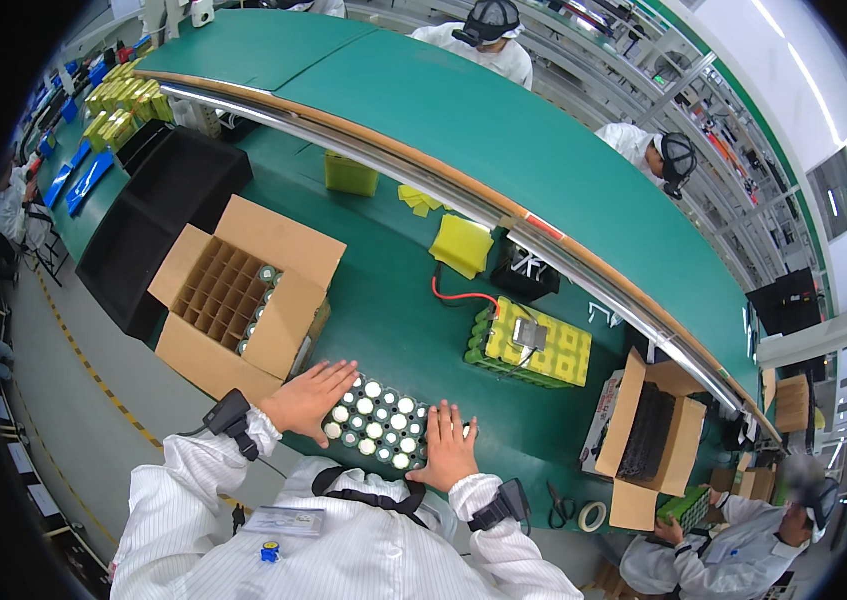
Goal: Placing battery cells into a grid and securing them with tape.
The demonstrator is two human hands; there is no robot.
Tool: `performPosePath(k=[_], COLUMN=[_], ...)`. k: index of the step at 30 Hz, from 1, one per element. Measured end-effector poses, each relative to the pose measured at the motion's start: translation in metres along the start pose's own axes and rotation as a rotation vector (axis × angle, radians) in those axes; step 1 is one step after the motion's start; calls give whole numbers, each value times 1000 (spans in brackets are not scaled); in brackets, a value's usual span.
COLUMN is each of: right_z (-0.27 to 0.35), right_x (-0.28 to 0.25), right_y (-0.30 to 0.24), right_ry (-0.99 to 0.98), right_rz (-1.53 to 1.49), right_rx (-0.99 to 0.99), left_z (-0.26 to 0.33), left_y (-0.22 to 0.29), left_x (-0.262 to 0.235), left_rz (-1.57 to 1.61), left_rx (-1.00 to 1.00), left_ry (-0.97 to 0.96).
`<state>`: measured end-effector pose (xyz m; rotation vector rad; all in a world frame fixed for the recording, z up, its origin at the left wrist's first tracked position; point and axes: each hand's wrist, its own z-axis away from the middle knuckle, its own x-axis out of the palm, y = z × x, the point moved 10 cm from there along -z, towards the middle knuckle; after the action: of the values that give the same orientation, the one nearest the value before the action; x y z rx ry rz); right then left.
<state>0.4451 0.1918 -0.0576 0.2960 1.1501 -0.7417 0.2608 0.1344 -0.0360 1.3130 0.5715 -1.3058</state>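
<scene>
A block of upright cylindrical battery cells (375,422) with white and silver ends sits in a black holder at the near edge of the green table, in front of my body. My left hand (313,400) lies along the block's left side, fingers stretched and spread. Against its right end rests my right hand (448,447), its fingers also apart and extended. Both palms touch the block's sides; their undersides are hidden. Close by on the left stands an open cardboard box (288,325) with a divider grid, several cells along its right side and many vacant slots.
Right of centre is a yellow-green battery pack (553,345) with a grey device and red cable. Scissors (560,507) and a tape roll (592,516) lie near another open carton (611,420). Black trays (163,215) stand left. A co-worker (733,540) holds a green pack at right.
</scene>
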Motion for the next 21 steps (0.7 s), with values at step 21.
performPosePath(k=[21], right_z=[-20], right_x=[-10], right_y=[-32], right_ry=[92], right_rz=[4], right_rx=[-25], left_z=[-1], left_y=[-8], left_x=[6], left_rz=[52], left_rx=[2], left_ry=[73])
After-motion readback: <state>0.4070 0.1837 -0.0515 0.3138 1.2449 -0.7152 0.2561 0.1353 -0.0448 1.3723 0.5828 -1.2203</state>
